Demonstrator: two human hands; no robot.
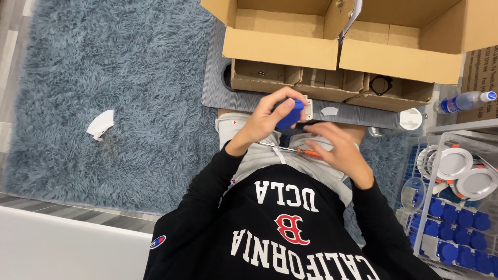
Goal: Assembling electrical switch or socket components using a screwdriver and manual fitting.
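My left hand (271, 115) grips a small blue plastic box (290, 114) with a white end plate, holding it over my lap near the edge of a grey lap table (215, 88). My right hand (337, 145) hovers just below it with fingers spread, over a thin screwdriver with an orange handle (303, 151) that lies across my grey shorts. I cannot tell whether the right fingers touch the screwdriver.
Two open cardboard boxes (280, 49) (399, 59) sit on the grey table. A clear bin (451, 207) at right holds round white light fixtures and several blue boxes. A water bottle (461, 101) lies at right. A crumpled white paper (100, 124) lies on the blue shaggy rug.
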